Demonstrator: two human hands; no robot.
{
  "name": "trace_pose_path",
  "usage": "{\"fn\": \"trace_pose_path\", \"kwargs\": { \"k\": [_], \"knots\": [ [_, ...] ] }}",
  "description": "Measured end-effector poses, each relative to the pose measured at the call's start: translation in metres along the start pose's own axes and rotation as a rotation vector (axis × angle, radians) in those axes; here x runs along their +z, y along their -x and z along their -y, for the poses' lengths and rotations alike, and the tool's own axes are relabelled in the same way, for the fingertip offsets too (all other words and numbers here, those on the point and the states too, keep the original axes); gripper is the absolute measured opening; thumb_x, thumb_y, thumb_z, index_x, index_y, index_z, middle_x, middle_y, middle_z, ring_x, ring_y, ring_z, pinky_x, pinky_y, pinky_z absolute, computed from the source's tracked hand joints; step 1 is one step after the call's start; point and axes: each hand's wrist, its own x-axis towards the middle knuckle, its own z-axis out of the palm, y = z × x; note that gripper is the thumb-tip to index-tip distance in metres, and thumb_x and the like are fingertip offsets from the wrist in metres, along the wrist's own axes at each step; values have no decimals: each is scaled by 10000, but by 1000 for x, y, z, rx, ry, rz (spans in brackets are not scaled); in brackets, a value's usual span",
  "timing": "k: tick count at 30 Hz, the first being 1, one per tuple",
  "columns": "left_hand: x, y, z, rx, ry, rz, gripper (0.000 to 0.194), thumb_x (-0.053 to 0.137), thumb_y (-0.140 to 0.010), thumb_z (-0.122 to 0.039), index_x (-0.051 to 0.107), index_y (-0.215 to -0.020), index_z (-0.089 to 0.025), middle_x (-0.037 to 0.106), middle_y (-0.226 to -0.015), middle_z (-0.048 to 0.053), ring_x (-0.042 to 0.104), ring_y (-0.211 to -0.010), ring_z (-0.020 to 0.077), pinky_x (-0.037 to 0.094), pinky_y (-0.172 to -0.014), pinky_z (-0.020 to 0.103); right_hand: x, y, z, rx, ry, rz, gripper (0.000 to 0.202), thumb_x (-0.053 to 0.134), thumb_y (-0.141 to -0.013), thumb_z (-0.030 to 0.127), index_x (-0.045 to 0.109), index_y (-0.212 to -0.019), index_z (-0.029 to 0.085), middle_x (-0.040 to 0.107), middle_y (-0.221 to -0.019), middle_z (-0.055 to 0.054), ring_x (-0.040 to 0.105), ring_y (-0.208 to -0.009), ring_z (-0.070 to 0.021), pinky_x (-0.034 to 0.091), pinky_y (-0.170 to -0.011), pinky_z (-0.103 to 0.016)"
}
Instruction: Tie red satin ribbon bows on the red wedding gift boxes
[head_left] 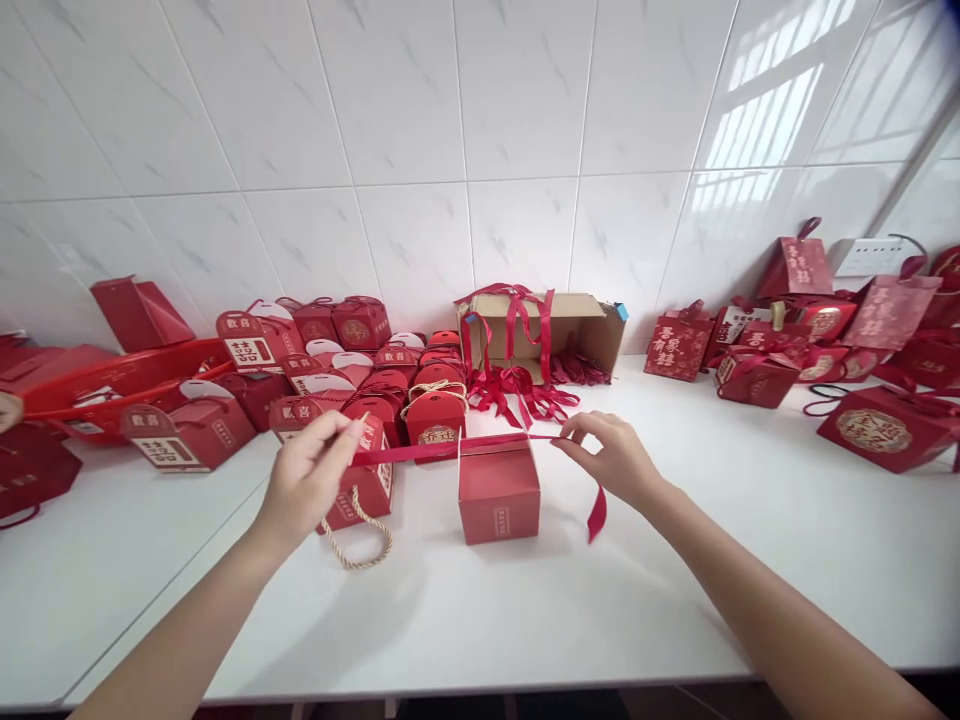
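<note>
The head camera looks forward and down across the table (585,610).

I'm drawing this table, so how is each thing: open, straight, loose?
Left hand: pinching ribbon
Right hand: pinching ribbon
Ribbon: stretched straight between hands, tail dangling
Middle gift box: upright, ribbon at its top
Cardboard box: open at the front
Ribbon pile: loose
Rope handle: drooping

Our left hand (309,478): thumb pressed against bent index finger, other fingers curled. Our left forearm (191,620): bare, slanting down and outward from that hand. Our right hand (619,462): well apart from the left, roughly level; fingers arched, tips pinched to thumb. Our right forearm (765,600): bare, angled outward below its hand.
</note>
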Motion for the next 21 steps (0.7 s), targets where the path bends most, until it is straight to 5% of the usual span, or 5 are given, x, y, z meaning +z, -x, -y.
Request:
{"fn": "trace_pose_path", "kwargs": {
  "k": [3, 8, 15, 21],
  "knots": [
    [5, 6, 4, 209, -377, 206, 216, 536, -838, -325, 504, -666, -200, 476, -654, -17, 456, -616, 137, 361, -608, 248, 3, 1, -5, -175, 201, -94, 135, 513, -845, 181, 531, -713, 204, 616, -672, -19, 542, -695, -174, 387, -731, -312],
    [16, 9, 9, 397, -671, 396, 210, 507, -845, -348, 614, -981, -229, 601, -809, 34, 552, -749, 199, 405, -653, 281, 10, 2, -14, -343, 433, -169, 220, 443, -809, 52, 495, -654, 200, 585, -672, -40, 492, -695, -179, 362, -657, -283],
    [19, 0, 13, 565, -797, 310, 265, 454, -882, -352, 668, -958, -216, 617, -750, 55, 523, -723, 206, 404, -701, 325, 4, -3, -20, -448, 597, -238, 255, 429, -806, 19, 476, -628, 197, 530, -601, -25, 409, -616, -167, 320, -612, -277],
    [15, -6, 3, 526, -834, 308, 294, 401, -927, -339, 647, -938, -178, 640, -783, 45, 519, -748, 192, 401, -719, 328, 1, -14, -21, -509, 574, -361, 245, 451, -818, 7, 484, -657, 189, 535, -578, -6, 399, -598, -157, 300, -605, -274]
  ]
}}
